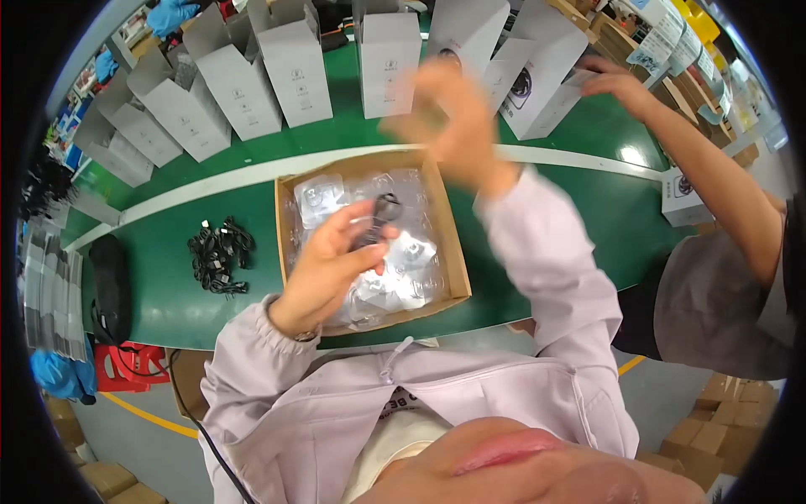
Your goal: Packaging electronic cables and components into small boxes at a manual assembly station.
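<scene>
Left hand grip pinches a small black part pointing up-right; right hand blurred, unclear.

Premises: a factory packing line. A green conveyor belt crosses the frame, bearing a row of open grey-white cartons along the top. Stacked brown cardboard boxes sit at lower right, with a co-worker's arm reaching in at upper right.
</scene>
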The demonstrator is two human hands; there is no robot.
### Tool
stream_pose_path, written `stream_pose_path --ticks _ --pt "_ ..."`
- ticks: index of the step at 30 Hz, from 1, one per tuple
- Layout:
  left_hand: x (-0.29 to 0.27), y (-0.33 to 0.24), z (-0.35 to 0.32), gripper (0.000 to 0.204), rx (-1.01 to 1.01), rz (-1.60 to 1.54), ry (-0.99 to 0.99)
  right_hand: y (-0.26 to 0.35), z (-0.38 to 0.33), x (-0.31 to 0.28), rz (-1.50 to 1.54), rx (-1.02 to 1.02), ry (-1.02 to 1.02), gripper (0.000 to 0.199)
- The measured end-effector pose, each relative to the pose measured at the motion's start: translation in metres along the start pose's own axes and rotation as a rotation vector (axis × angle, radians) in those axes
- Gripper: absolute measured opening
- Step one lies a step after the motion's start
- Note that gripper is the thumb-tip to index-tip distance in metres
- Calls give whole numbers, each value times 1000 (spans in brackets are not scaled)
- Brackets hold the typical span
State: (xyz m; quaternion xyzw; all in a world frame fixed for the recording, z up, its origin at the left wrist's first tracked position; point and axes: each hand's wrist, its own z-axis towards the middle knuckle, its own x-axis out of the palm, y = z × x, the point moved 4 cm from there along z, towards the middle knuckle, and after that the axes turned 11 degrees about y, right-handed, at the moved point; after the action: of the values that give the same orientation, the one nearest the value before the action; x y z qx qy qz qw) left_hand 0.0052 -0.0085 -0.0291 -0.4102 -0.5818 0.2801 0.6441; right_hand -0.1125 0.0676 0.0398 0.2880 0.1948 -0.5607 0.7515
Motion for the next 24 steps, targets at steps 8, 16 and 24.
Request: stream_pose_path --ticks 8,16,24 --pt "-42 -73 -68 45 361 398 -396 -197 -68 -120 -664 593 6 24" --pt "-37 -91 -52 43 333 569 -373 -185 -97 -81 -678 335 -317 21" --pt "14 -106 64 37 480 1283 -236 -168 -97 -67 -530 379 -447 19"
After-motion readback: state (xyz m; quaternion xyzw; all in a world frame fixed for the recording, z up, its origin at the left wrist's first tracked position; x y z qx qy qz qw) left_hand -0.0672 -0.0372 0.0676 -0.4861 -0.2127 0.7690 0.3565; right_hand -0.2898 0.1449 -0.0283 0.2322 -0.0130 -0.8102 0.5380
